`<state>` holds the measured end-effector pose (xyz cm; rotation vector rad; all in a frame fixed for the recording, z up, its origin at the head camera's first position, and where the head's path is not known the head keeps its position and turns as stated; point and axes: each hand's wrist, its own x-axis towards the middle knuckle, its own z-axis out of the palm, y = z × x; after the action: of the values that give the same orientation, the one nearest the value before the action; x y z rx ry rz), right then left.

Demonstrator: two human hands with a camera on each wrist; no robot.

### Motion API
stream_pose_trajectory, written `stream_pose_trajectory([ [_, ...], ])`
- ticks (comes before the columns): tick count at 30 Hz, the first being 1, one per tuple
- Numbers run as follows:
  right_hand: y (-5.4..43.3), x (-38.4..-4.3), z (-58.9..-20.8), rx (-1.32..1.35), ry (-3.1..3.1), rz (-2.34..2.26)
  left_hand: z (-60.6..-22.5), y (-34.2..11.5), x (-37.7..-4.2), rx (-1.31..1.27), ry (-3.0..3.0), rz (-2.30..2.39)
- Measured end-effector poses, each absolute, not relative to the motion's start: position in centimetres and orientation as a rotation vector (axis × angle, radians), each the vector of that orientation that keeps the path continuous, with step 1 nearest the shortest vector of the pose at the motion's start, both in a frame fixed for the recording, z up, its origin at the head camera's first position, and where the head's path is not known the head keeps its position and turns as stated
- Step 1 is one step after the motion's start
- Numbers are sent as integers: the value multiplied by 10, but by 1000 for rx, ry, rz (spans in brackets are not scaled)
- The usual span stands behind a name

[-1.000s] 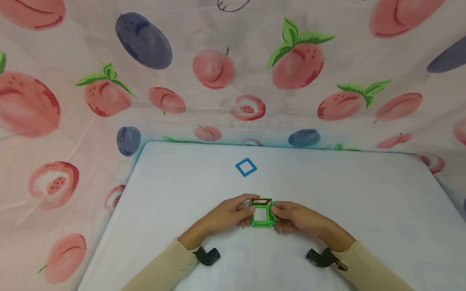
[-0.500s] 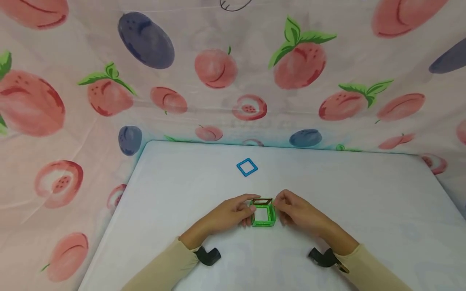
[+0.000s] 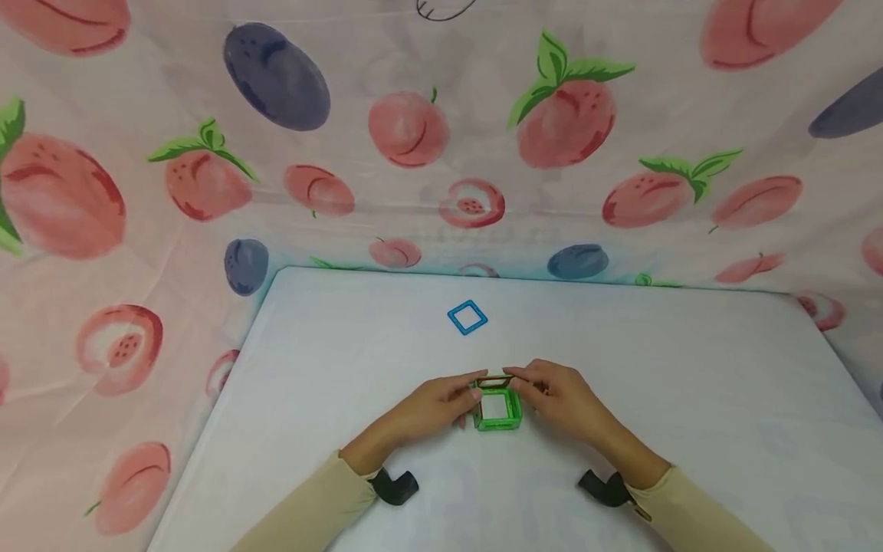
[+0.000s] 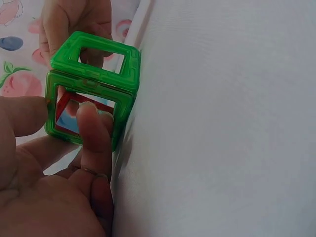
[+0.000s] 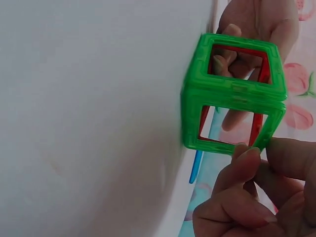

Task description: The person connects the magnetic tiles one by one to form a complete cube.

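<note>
A small cube of green magnetic tiles [image 3: 498, 424] stands on the white table between the two hands. The tiles are open square frames, and red tile edges [image 5: 256, 129] show at its far side. My left hand [image 3: 436, 402] holds the cube's left side, with the thumb [image 4: 24, 116] on an upper edge and one finger across the tile's opening. At the far right top corner, the thumb and index finger of my right hand [image 3: 564, 395] pinch the cube's edge. Its other fingers are curled in below, as the right wrist view shows.
Beyond the cube, a blue square magnetic tile [image 3: 457, 324] lies flat on the table [image 3: 655, 368]. A fruit-print cloth [image 3: 414, 199] hangs behind the table and along its left side. Black wrist mounts [image 3: 395, 487] sit at both sleeves.
My right hand has come off the cube's right side, lifted a little, and moved left and away to its far right corner. The left hand and the cube stay nearly in place.
</note>
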<state>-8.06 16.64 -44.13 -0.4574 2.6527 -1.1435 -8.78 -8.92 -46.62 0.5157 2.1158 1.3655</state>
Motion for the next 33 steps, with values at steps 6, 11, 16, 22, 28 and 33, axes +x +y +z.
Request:
stream_pose_trajectory([
  [6, 167, -80, -443, -428, 2571, -1192, -465, -89, -87, 506, 2162, 1319],
  [11, 168, -79, -443, -402, 2499, -1202, -466, -88, -85, 505, 2187, 1288],
  [16, 168, -78, -437, -367, 2516, -1161, -466, -87, -86, 506, 2180, 1307],
  [22, 167, -78, -432, -294, 2537, -1074, -465, -87, -89, 500, 2154, 1331],
  [28, 168, -77, -436, -284, 2418, -1052, -465, -87, -88, 491, 2128, 1352],
  [33, 170, -78, -434, -291, 2307, -1094, -465, -87, -88, 502, 2094, 1368],
])
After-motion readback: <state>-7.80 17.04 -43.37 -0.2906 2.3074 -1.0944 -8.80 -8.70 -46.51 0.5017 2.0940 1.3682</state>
